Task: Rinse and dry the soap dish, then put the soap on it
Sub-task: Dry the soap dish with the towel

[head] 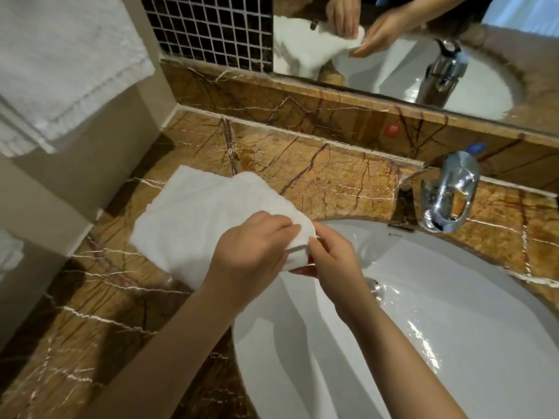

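The left hand is being curled around a white cloth, with its fingers pressed into the fold of fabric. The right hand is being closed in a pinch on what is wrapped there, just over the back-left rim of the basin. The soap dish is almost wholly hidden by cloth and fingers; only a thin pale edge is being shown beneath the right hand, so its shape cannot be told. From this the drying step is judged to be under way, with the rinse probably finished, since no water is being run from the tap while wet gleams are lying in the basin near the drain.

The rest of the cloth is being trailed over the marble counter toward its back-left corner. No soap is being shown anywhere on the counter or in the basin, so the last step is judged to be left undone. Farther off, the two hands and the cloth are being repeated in the mirror, and a towel is being hung at the left wall.
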`<state>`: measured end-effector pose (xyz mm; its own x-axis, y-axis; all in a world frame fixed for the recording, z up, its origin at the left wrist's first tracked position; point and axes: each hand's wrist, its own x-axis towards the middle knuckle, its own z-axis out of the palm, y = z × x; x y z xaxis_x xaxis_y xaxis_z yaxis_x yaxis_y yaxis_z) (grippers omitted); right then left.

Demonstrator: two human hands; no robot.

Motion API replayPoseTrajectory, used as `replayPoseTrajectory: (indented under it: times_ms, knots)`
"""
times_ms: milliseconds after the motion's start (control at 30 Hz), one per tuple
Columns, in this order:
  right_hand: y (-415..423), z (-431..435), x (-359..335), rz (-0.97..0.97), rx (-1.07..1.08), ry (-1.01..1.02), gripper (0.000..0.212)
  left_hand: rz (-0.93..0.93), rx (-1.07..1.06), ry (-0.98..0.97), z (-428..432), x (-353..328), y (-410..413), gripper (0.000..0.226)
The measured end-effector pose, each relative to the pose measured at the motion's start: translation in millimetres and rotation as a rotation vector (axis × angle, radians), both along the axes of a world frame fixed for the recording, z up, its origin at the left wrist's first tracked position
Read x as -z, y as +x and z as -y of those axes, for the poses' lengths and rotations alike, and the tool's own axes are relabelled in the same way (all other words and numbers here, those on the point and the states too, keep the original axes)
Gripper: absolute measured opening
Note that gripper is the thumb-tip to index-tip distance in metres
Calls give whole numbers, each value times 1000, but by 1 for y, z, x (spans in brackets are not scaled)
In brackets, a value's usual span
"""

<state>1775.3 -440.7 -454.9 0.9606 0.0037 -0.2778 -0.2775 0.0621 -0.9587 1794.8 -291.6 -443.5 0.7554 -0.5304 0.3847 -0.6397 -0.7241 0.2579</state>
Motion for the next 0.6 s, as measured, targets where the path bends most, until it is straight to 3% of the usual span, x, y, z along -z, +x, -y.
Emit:
replayPoseTrajectory:
  times_ms: [233,400,600]
  knots:
    - [-2,0,1,56,122,-102,45,34,-27,152,13,-7,5,33]
    - [-3,-4,5,73,209,-92,41,138,-148,146,14,-3,1,8]
    - [1,-6,4,90,284,-102,42,-46,-253,99,21,-5,-8,8]
